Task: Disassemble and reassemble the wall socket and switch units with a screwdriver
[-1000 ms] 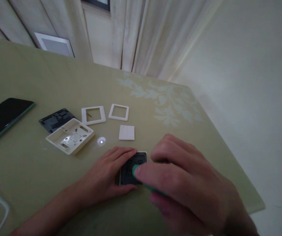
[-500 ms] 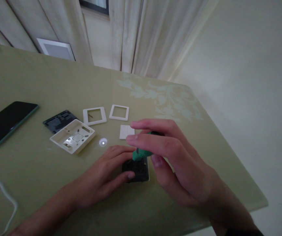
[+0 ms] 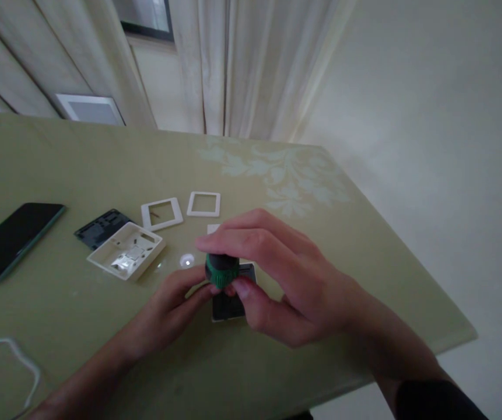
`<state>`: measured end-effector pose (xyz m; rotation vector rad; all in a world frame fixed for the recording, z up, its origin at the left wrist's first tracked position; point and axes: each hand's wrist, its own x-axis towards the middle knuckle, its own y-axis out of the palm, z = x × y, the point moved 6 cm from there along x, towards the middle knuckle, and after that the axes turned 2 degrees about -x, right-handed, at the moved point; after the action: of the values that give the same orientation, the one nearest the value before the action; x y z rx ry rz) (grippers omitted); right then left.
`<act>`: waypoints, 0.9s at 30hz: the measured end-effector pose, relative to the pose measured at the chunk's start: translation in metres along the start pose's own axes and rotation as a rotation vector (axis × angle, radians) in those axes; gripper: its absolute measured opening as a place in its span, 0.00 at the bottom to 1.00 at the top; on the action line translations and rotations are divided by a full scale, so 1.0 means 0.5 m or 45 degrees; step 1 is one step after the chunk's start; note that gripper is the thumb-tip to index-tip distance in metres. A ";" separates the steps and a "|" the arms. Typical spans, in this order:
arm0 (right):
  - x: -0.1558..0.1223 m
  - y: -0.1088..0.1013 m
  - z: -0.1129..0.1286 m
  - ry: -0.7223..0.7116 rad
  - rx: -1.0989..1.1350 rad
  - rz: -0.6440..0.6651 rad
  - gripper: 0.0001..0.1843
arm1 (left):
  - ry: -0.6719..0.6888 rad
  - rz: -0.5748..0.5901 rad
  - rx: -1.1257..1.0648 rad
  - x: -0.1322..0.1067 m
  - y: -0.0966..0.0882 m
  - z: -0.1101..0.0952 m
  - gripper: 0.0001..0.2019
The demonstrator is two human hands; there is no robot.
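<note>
My right hand (image 3: 272, 274) is closed around the green and black handle of a screwdriver (image 3: 221, 270), held upright over a dark switch module (image 3: 230, 303) that lies on the green table (image 3: 277, 221). The screwdriver's tip is hidden by my fingers. My left hand (image 3: 172, 306) rests on the table at the module's left edge, with its fingers curled against the module and holding it down.
A white back box (image 3: 126, 251), a dark plastic part (image 3: 101, 226), two white frames (image 3: 161, 213) (image 3: 204, 204) and a small shiny disc (image 3: 186, 261) lie behind my hands. A black phone (image 3: 12, 240) is at the left, a white cable (image 3: 23, 364) at the near left. The table's edge runs at the right.
My right hand has turned the screwdriver from lying low across the module to standing upright over it. My left hand has stayed at the module. The view has shifted slightly.
</note>
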<state>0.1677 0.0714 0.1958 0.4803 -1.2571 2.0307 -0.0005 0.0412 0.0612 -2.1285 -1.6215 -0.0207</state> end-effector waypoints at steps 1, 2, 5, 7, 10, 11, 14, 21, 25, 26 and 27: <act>-0.001 0.002 0.000 -0.012 0.025 0.009 0.22 | 0.008 -0.042 -0.018 0.004 0.000 -0.004 0.09; -0.001 0.004 0.001 -0.026 0.043 0.022 0.21 | 0.016 -0.096 -0.029 0.007 -0.001 -0.007 0.07; 0.001 0.006 0.003 -0.051 0.046 0.038 0.19 | 0.006 -0.204 -0.012 0.007 -0.006 -0.008 0.04; 0.002 0.007 0.000 -0.025 0.024 0.051 0.19 | -0.014 -0.209 0.023 0.003 -0.010 -0.004 0.07; 0.001 0.005 -0.007 0.047 0.021 0.044 0.20 | -0.005 -0.092 0.044 0.001 -0.006 -0.002 0.08; 0.000 0.006 -0.010 0.070 0.033 0.051 0.22 | 0.009 -0.071 0.047 0.002 -0.005 -0.005 0.08; -0.004 0.012 -0.013 0.095 0.054 0.095 0.27 | 0.059 -0.147 0.062 0.007 -0.006 -0.021 0.07; -0.008 0.013 -0.017 0.166 0.018 0.163 0.27 | 0.082 -0.203 0.113 0.001 0.010 -0.038 0.09; -0.009 0.022 -0.014 0.141 0.093 0.241 0.25 | 0.132 -0.345 0.094 -0.005 0.002 -0.032 0.06; -0.010 0.024 -0.013 0.126 0.104 0.250 0.22 | 0.148 -0.371 0.098 -0.006 0.000 -0.033 0.05; -0.010 0.026 -0.013 0.115 0.114 0.250 0.21 | 0.166 -0.384 0.111 -0.006 -0.001 -0.035 0.04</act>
<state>0.1622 0.0716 0.1817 0.3131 -1.2025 2.2541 0.0025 0.0322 0.0763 -1.7636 -1.8142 -0.1773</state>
